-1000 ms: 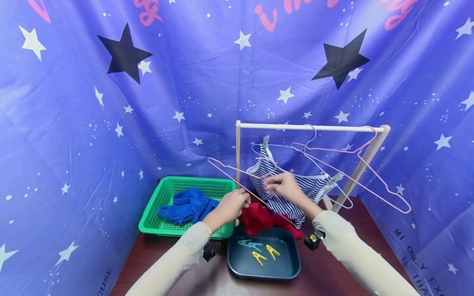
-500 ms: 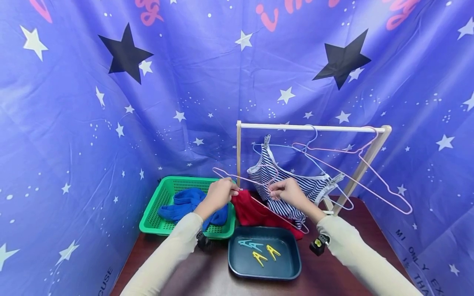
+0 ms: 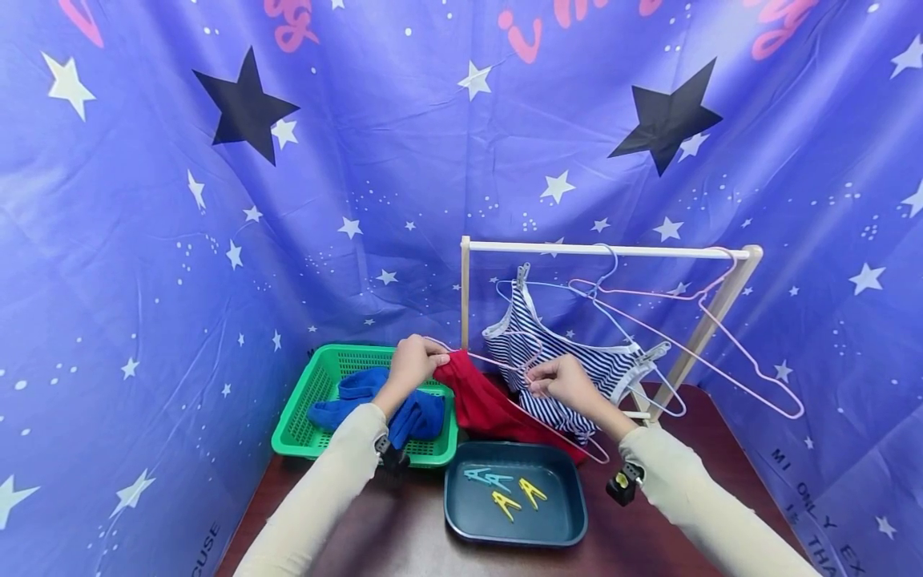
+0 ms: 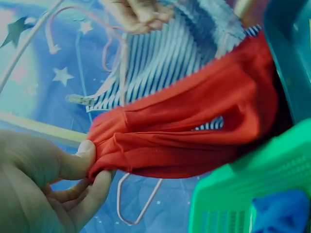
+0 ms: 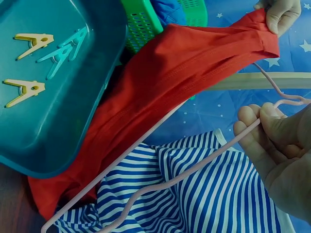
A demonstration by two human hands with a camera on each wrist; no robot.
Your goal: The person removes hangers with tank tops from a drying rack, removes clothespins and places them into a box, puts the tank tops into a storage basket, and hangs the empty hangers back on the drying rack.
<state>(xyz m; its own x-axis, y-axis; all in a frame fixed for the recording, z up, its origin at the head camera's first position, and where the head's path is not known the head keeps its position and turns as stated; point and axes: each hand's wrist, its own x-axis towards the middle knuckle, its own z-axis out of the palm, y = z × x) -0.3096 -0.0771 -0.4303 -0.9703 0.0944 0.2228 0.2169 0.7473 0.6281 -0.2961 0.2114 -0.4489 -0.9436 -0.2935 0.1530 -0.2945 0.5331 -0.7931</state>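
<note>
My left hand (image 3: 414, 365) pinches one end of a red garment (image 4: 180, 136) between thumb and fingers, raising that end beside the green basket. The cloth slants down to the right, its lower end lying behind the dark tray. A pink hanger (image 5: 170, 182) is pinched near its neck by my right hand (image 3: 566, 381). In the left wrist view, one end of that hanger sticks out below the red cloth; part of it is hidden. Behind the right hand, a striped garment (image 3: 541, 344) hangs from a blue hanger (image 3: 611, 308), clipped by grey pegs.
A wooden rack (image 3: 602, 249) stands at the back with another pink hanger (image 3: 750, 361) on its bar. The green basket (image 3: 288, 425) holds a blue garment (image 3: 418, 417). In the dark tray (image 3: 515, 533) lie several yellow and light-blue clothes pegs (image 3: 532, 493).
My left hand has moved left and upward, pulling the red garment's end up and out. My right hand and the pink hanger have shifted slightly right and down.
</note>
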